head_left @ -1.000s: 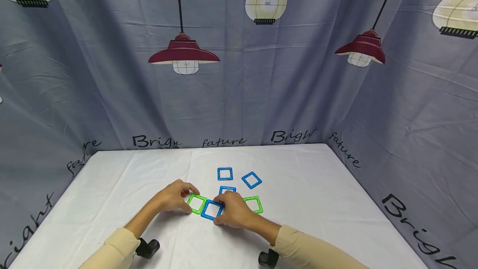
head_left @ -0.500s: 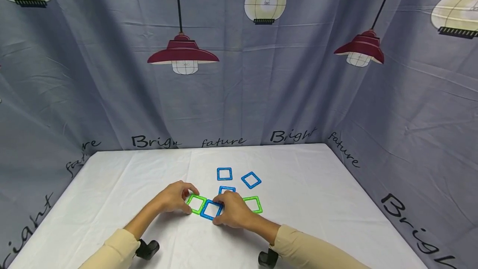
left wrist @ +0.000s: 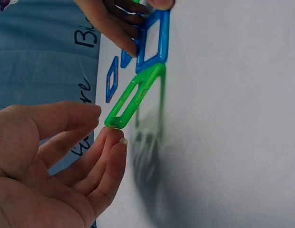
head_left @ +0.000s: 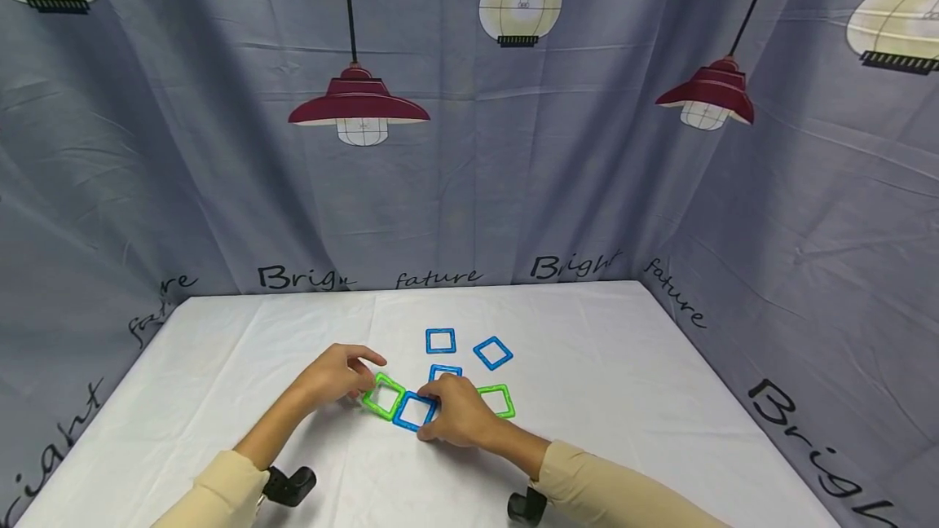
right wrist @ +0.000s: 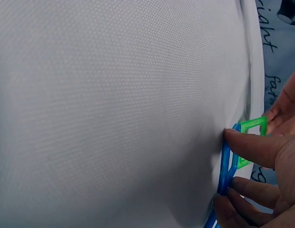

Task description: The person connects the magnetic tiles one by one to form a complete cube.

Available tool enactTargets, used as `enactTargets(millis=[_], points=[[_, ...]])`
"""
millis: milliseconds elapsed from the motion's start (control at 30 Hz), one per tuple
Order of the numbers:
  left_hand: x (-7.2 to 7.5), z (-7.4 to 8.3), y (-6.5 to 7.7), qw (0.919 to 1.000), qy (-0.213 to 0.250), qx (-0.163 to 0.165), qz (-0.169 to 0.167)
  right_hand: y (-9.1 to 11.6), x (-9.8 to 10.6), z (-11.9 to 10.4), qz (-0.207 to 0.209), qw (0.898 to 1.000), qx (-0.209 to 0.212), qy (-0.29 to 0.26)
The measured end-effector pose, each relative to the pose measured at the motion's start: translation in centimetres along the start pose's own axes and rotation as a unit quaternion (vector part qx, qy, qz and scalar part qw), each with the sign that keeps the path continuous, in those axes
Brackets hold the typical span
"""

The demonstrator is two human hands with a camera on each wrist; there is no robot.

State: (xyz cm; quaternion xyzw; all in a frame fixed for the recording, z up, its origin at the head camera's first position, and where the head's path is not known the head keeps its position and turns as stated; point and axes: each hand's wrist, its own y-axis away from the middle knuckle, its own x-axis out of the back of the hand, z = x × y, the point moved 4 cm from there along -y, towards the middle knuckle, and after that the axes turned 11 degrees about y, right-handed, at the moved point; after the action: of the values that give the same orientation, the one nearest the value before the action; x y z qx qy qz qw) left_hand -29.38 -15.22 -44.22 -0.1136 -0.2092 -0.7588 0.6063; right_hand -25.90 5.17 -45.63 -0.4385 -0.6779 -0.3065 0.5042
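Note:
My right hand [head_left: 456,412] pinches a blue square magnetic tile [head_left: 407,427] between thumb and fingers, holding it down at the table. Joined along its left edge is a green square magnetic tile [left wrist: 152,76], whose far side tilts up off the table. Beneath that raised edge, fingertips of my left hand [left wrist: 66,156] touch the green tile; the index finger and thumb do not grip it. In the right wrist view the green tile [right wrist: 254,122] rises beyond the blue one [right wrist: 224,166]. A further blue tile [head_left: 446,367] is partly hidden behind my right hand.
On the white table [head_left: 623,430] lie a blue tile [head_left: 440,331] at the back, a turned blue tile [head_left: 503,346] to its right, and a green tile [head_left: 510,400] beside my right hand. A grey printed curtain [head_left: 469,210] hangs behind.
My left hand has let go of its pinch on the green tile and shifted slightly up and left. The green tile's left side has lifted. My right hand has stayed put.

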Motion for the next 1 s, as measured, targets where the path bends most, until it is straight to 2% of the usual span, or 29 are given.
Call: enactTargets(millis=[133, 300, 400, 600, 833, 1000], points=[[0.2, 0.0, 0.0, 0.9993, 0.032, -0.011, 0.012, 0.0, -0.1, 0.0, -0.001, 1.0, 0.003, -0.003], [0.1, -0.4, -0.1, 0.9968, 0.073, 0.005, 0.032, 0.0, -0.1, 0.0, 0.0, 1.0, 0.008, -0.005], [-0.2, -0.7, -0.1, 0.9942, 0.101, 0.017, 0.032, 0.0, -0.1, 0.0, -0.002, 1.0, 0.005, -0.004], [-1.3, -1.3, 0.1, 0.9857, 0.164, 0.036, -0.013, -0.1, -0.1, 0.1, -0.002, 1.0, 0.008, 0.0], [-2.2, -1.7, 0.2, 0.9642, 0.246, 0.027, -0.095, -0.1, -0.1, 0.2, -0.001, 1.0, 0.014, -0.003], [-2.5, -2.1, 0.3, 0.9582, 0.262, 0.02, -0.114, -0.1, -0.1, 0.2, -0.001, 1.0, 0.013, -0.005]])
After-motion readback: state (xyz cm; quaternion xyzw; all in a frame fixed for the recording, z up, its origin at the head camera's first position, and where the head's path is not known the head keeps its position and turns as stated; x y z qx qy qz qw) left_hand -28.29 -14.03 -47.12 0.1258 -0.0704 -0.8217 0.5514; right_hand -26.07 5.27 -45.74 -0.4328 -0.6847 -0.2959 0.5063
